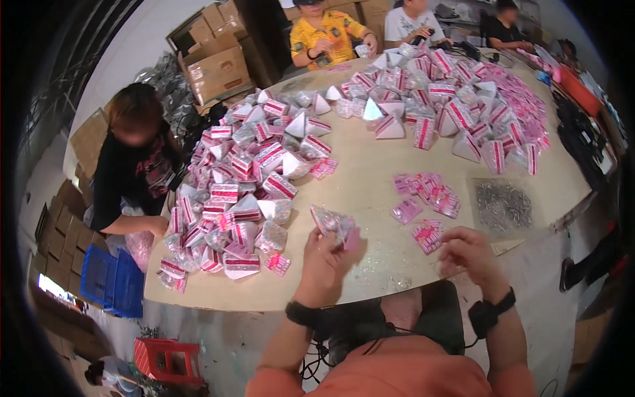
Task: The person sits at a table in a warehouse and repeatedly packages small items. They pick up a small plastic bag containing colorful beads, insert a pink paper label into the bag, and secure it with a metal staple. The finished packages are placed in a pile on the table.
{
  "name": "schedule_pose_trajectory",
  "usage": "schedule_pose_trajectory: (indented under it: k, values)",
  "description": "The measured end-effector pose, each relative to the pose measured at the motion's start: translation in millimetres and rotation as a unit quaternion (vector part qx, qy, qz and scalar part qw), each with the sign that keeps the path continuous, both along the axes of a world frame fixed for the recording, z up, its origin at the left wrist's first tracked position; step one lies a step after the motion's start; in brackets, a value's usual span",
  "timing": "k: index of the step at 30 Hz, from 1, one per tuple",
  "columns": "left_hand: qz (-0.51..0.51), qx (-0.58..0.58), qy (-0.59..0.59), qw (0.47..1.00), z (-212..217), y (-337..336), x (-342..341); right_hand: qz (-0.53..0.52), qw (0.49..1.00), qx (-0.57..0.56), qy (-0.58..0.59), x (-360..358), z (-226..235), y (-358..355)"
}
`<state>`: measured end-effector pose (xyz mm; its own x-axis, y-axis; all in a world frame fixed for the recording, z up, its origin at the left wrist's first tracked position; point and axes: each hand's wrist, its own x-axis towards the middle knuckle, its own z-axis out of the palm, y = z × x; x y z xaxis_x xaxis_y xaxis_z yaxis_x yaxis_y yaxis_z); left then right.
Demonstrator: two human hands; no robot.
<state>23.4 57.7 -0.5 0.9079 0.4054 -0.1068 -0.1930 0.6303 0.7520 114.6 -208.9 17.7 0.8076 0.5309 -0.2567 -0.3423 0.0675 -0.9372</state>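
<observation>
My left hand (323,258) is closed round a clear plastic bag (334,223) with pink and white contents, held just above the table's near side. A pink card or tag shows at the right of this bag; exactly how it is attached cannot be made out. My right hand (468,255) is beside the near pink cards (427,235), its fingers curled toward the thumb. Whatever is in those fingers, if anything, is too small to tell. More pink cards (436,193) lie loosely spread farther back. Small silvery metal pieces (504,204) are heaped in a shallow, see-through tray to the right.
Bagged pink-and-white cake-slice toys (264,155) pile up on the left, with another heap (456,109) at the back right beside pink cards (512,99). Co-workers sit along the far edge; one person (135,152) stands left. A blue crate (111,281) and red stool (169,360) are on the floor.
</observation>
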Motion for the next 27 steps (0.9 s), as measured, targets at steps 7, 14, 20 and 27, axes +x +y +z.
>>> schedule_pose_trajectory:
  k: [7,14,20,27]
  values:
    - [0.093,0.751,0.055,0.651,34,181,18,-0.155,0.976,-0.077,-0.134,46,-1,-69]
    - [0.360,0.386,0.113,0.842,41,157,10,-0.167,0.755,-0.401,-0.492,97,-13,-99]
    - [0.175,0.442,0.072,0.877,17,110,7,-0.022,0.712,-0.519,-0.472,111,-21,-96]
    - [-0.003,0.528,0.101,0.843,3,34,13,-0.011,0.662,-0.572,-0.484,128,-43,-89]
